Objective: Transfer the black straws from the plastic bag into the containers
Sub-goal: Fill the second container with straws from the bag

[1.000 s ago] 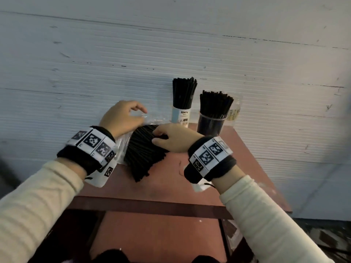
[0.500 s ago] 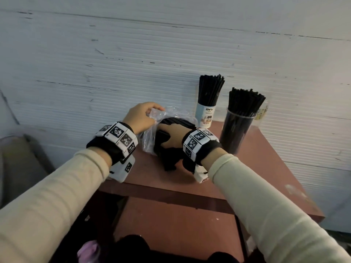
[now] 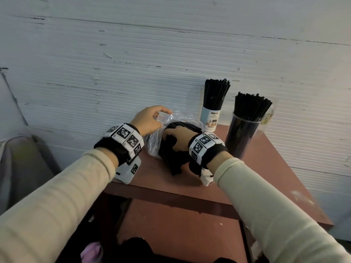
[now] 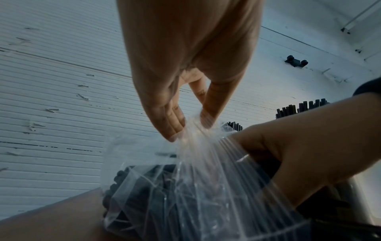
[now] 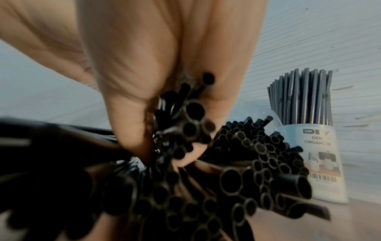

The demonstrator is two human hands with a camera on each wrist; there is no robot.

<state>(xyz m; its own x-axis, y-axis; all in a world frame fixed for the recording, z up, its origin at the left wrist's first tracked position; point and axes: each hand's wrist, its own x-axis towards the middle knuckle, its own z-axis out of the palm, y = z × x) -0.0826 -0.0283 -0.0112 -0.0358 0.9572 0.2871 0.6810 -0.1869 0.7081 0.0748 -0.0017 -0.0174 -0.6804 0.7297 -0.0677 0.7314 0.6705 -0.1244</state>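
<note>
A clear plastic bag point(image 3: 154, 141) point(image 4: 206, 187) of black straws point(image 3: 176, 162) point(image 5: 257, 163) lies on the reddish table point(image 3: 256, 177) by the wall. My left hand point(image 3: 150, 120) point(image 4: 189, 125) pinches the bag's edge between thumb and fingertips and holds it up. My right hand point(image 3: 178, 138) point(image 5: 171, 143) reaches into the bag's mouth and grips a bunch of straws. A pale paper container point(image 3: 211, 120) point(image 5: 321, 163) and a clear round container point(image 3: 242, 137) stand at the back right, both packed with upright black straws.
A white ribbed wall point(image 3: 114, 73) runs directly behind the table. The table's front edge point(image 3: 171, 194) sits close under my wrists, with a lower shelf point(image 3: 180, 234) beneath. A grey object point(image 3: 24, 168) stands on the floor at the left.
The bag's mouth has been lifted by my left hand, and my right hand has gone from the top of the bundle deeper into the bag. The head view has shifted left.
</note>
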